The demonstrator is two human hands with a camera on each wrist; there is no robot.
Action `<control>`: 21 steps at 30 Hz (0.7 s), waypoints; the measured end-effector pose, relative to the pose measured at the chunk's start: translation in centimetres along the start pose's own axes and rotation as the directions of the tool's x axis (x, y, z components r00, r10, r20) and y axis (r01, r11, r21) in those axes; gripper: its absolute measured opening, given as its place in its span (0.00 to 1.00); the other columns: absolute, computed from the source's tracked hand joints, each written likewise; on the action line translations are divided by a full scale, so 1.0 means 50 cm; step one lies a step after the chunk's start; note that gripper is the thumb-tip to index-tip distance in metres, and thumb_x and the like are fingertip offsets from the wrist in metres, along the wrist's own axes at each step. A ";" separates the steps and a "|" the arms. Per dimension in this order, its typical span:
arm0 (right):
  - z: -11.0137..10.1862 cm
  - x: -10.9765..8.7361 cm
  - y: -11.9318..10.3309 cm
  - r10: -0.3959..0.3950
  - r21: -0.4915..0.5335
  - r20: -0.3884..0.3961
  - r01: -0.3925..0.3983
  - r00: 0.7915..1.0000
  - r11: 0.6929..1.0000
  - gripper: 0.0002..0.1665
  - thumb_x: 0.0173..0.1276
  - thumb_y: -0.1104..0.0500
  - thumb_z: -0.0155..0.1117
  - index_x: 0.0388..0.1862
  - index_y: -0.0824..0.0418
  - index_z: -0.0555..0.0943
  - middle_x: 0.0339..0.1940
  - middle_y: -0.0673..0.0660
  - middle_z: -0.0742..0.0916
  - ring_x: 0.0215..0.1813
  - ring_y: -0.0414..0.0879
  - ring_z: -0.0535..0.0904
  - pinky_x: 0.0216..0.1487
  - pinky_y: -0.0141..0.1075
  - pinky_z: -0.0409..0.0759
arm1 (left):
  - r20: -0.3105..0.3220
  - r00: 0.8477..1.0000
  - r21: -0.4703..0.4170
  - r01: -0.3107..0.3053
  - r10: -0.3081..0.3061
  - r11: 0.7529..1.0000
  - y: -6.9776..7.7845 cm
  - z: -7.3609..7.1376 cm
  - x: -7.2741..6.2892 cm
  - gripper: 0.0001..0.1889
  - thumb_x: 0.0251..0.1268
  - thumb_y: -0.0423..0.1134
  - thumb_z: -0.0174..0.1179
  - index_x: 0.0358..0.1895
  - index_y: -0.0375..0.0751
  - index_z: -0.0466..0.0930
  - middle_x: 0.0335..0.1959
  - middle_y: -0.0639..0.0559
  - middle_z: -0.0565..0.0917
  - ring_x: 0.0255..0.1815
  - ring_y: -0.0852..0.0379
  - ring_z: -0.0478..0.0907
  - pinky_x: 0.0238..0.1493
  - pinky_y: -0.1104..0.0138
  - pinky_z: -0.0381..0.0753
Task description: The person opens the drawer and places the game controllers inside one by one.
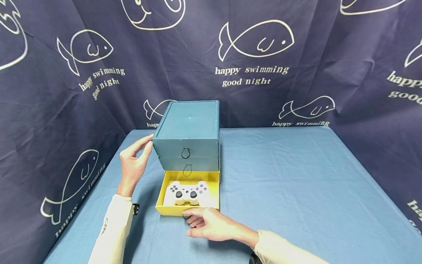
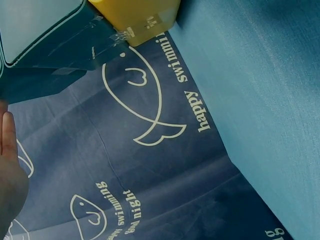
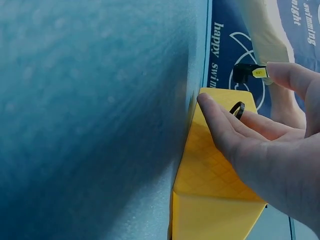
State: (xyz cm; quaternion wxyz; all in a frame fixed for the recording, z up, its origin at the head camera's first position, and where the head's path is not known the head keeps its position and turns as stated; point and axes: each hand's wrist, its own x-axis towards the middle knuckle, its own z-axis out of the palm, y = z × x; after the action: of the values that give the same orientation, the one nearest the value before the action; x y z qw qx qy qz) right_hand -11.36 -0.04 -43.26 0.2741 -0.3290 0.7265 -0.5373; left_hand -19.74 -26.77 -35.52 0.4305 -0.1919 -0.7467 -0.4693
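A stacked drawer box (image 1: pixel 189 119) with dark teal upper units stands at the back of the table. Its yellow bottom drawer (image 1: pixel 161 194) is pulled out toward me, and a white game controller (image 1: pixel 187 193) lies inside, sticks facing up. My left hand (image 1: pixel 133 161) rests its fingertips against the box's front left corner. My right hand (image 1: pixel 214 223) is at the drawer's front, fingers beside the small black ring pull (image 3: pixel 238 110). In the right wrist view the thumb stands apart from the fingers, with nothing pinched between them.
Two more black loop pulls hang on the fronts of the teal upper drawer (image 1: pixel 171 147) and middle drawer (image 1: pixel 171 164). Blue cloth covers the table (image 1: pixel 280 190). A dark blue curtain (image 1: pixel 191 66) with white fish prints encloses the back and sides.
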 end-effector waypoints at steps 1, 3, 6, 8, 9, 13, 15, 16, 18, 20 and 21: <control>0.000 0.000 0.000 0.002 0.003 0.002 -0.002 1.000 1.000 0.32 0.68 0.65 0.72 0.70 0.68 0.76 0.56 0.63 0.86 0.54 0.47 0.85 0.55 0.29 0.80 | 0.003 1.000 -0.004 -0.003 0.003 1.000 0.012 0.000 0.002 0.15 0.63 0.15 0.62 0.52 0.21 0.85 0.46 0.27 0.86 0.44 0.73 0.83 0.54 0.75 0.78; -0.001 0.000 0.000 0.005 0.007 0.006 -0.006 1.000 1.000 0.32 0.68 0.65 0.72 0.70 0.68 0.76 0.56 0.63 0.86 0.54 0.47 0.85 0.54 0.28 0.80 | 0.002 1.000 -0.007 -0.005 0.005 1.000 0.027 0.000 0.004 0.14 0.63 0.14 0.61 0.52 0.20 0.85 0.45 0.26 0.86 0.44 0.74 0.83 0.54 0.75 0.78; 0.000 0.001 0.000 0.008 0.013 0.014 -0.008 1.000 1.000 0.34 0.68 0.66 0.72 0.71 0.68 0.74 0.57 0.64 0.85 0.55 0.48 0.85 0.55 0.28 0.80 | 0.001 1.000 -0.009 -0.003 0.003 1.000 0.034 0.000 0.005 0.14 0.63 0.14 0.61 0.51 0.20 0.85 0.45 0.26 0.86 0.44 0.74 0.83 0.54 0.75 0.78; 0.000 0.001 0.001 0.009 0.014 0.018 -0.009 1.000 1.000 0.34 0.68 0.65 0.72 0.72 0.68 0.74 0.59 0.64 0.84 0.55 0.48 0.85 0.55 0.28 0.80 | 0.002 1.000 -0.006 -0.001 0.001 1.000 0.028 0.000 0.004 0.14 0.63 0.14 0.61 0.52 0.20 0.85 0.46 0.27 0.86 0.45 0.74 0.82 0.54 0.75 0.78; 0.000 0.001 0.002 0.006 0.015 0.020 -0.006 1.000 1.000 0.35 0.68 0.66 0.72 0.72 0.68 0.74 0.60 0.64 0.84 0.56 0.48 0.85 0.56 0.29 0.80 | 0.004 1.000 -0.005 0.000 0.000 1.000 0.024 0.001 0.003 0.14 0.63 0.14 0.61 0.52 0.20 0.85 0.46 0.27 0.86 0.45 0.74 0.82 0.54 0.75 0.78; 0.000 0.001 0.003 0.006 0.013 0.029 -0.006 1.000 1.000 0.35 0.68 0.65 0.71 0.73 0.68 0.73 0.62 0.65 0.83 0.57 0.48 0.84 0.57 0.29 0.80 | 0.000 1.000 -0.002 0.003 -0.003 1.000 -0.007 0.000 -0.002 0.15 0.63 0.14 0.61 0.52 0.21 0.85 0.46 0.27 0.86 0.45 0.74 0.82 0.54 0.75 0.78; 0.000 0.001 0.003 0.001 0.015 0.034 -0.002 0.999 1.000 0.35 0.68 0.65 0.71 0.73 0.68 0.73 0.62 0.65 0.83 0.57 0.48 0.84 0.57 0.30 0.79 | -0.003 1.000 -0.001 0.004 -0.004 1.000 -0.023 0.000 -0.004 0.16 0.62 0.14 0.61 0.53 0.22 0.85 0.46 0.28 0.86 0.45 0.74 0.83 0.54 0.75 0.78; 0.000 0.001 0.003 0.001 0.017 0.037 -0.002 0.999 1.000 0.35 0.69 0.65 0.71 0.73 0.68 0.73 0.62 0.65 0.83 0.57 0.48 0.84 0.57 0.30 0.79 | -0.003 1.000 -0.001 0.004 -0.004 1.000 -0.028 -0.001 -0.005 0.16 0.62 0.14 0.62 0.53 0.22 0.85 0.46 0.28 0.86 0.45 0.73 0.83 0.54 0.74 0.78; 0.000 0.001 0.003 -0.006 0.020 0.042 0.005 0.999 1.000 0.35 0.69 0.65 0.71 0.73 0.68 0.72 0.62 0.66 0.83 0.58 0.48 0.84 0.58 0.30 0.79 | -0.002 1.000 0.003 0.005 -0.005 1.000 -0.036 -0.002 -0.006 0.16 0.62 0.14 0.62 0.53 0.23 0.86 0.46 0.29 0.87 0.45 0.73 0.83 0.55 0.74 0.78; 0.000 0.001 0.003 -0.012 0.023 0.044 0.011 0.999 1.000 0.35 0.69 0.65 0.70 0.74 0.69 0.72 0.63 0.65 0.83 0.58 0.48 0.84 0.58 0.30 0.79 | 0.000 1.000 0.005 0.006 -0.006 1.000 -0.040 -0.002 -0.007 0.16 0.62 0.15 0.63 0.53 0.24 0.86 0.47 0.30 0.87 0.45 0.73 0.83 0.55 0.74 0.78; 0.000 0.001 0.003 -0.014 0.022 0.044 0.013 0.999 1.000 0.35 0.70 0.64 0.70 0.74 0.69 0.72 0.63 0.65 0.83 0.58 0.48 0.84 0.59 0.30 0.79 | 0.002 1.000 0.005 0.006 -0.006 1.000 -0.040 -0.003 -0.006 0.16 0.62 0.15 0.63 0.53 0.24 0.86 0.47 0.30 0.87 0.45 0.73 0.83 0.55 0.74 0.78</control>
State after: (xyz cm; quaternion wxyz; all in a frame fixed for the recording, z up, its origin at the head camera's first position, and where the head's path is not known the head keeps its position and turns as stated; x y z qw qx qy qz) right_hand -11.42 -0.04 -43.42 0.2901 -0.3429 0.7121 -0.5396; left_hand -20.88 -27.82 -36.82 0.4287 -0.1893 -0.7489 -0.4686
